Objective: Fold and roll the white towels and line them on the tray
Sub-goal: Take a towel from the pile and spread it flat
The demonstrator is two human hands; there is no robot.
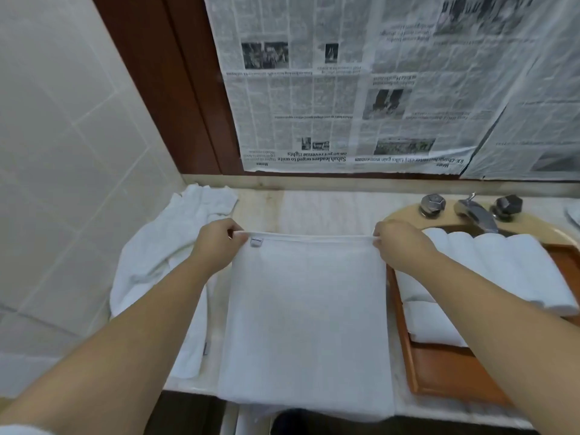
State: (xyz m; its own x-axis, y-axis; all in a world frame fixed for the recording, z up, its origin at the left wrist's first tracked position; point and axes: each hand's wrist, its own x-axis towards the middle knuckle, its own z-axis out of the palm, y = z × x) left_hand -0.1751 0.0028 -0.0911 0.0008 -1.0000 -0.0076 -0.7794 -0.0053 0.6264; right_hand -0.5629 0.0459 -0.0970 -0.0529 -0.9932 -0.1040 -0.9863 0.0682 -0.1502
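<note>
White towel (306, 324) spread flat at the tabletop's (329, 205) front edge, its near hem overhanging. Left hand (218, 243) and right hand (397, 246) each pinch a far corner, fingers curled on the hem. Risk: uneven pull would skew the fold; the overhang may drag the cloth off. Tray (445, 372), at the right edge, holds several rolled towels (502, 265); unfolded pile (163, 246) lies left.

Both bare forearms reach forward from the near edge, angling inward toward the far side. The left hand (218, 246) has its fingers curled with thumb and fingertips pinched together at its right side. The right hand (398, 248) mirrors it, knuckles up, its grip pinched at its left side.
</note>
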